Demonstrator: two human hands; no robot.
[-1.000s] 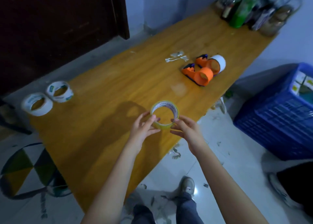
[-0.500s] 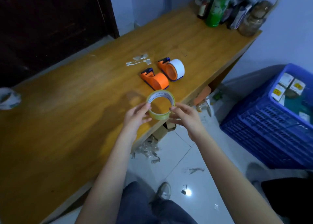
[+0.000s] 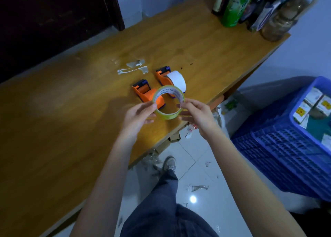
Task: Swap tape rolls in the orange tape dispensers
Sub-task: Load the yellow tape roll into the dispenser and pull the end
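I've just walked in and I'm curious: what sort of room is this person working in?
Probably a small storeroom or packing corner: a plain wooden table with orange tape dispensers, a blue plastic crate of small boxes, and tape scraps on the tiled floor.

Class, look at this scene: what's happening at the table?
A person holds a yellowish tape roll between the left hand and right hand, above the table edge. Two orange dispensers lie beyond: the nearer dispenser looks empty, the farther dispenser carries a white roll.
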